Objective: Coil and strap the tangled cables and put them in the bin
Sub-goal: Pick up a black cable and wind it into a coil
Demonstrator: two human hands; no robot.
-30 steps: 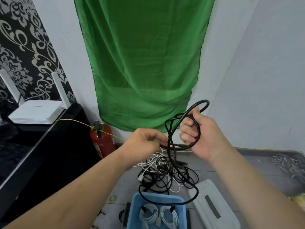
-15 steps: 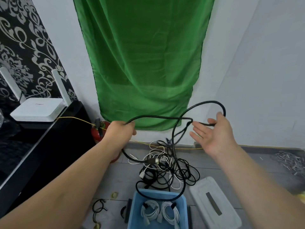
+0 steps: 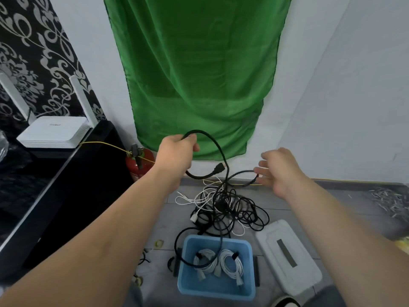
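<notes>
My left hand [image 3: 177,151] grips a thick black cable [image 3: 215,144] near one end; its plug [image 3: 219,168] dangles just right of my wrist. The cable arcs up from my fist, drops to the floor and loops down over the blue bin [image 3: 215,286]. My right hand [image 3: 280,171] hovers with spread, relaxed fingers, its fingertips at a low loop of the same cable [image 3: 243,172]. A tangle of black and white cables [image 3: 225,207] lies on the floor beyond the bin. Inside the bin lie two coiled, strapped white cables [image 3: 231,263].
The bin's white lid [image 3: 290,255] lies on the floor to its right. A red fire extinguisher [image 3: 138,162] stands by the wall beside a black cabinet [image 3: 62,180] carrying a white router [image 3: 53,131]. Loose straps [image 3: 159,243] lie left of the bin; pale scraps [image 3: 389,200] far right.
My left hand moved right and up with the cable, whose plug end now hangs free. My right hand dropped lower, and the wide loop it carried has slipped down to its fingertips.
</notes>
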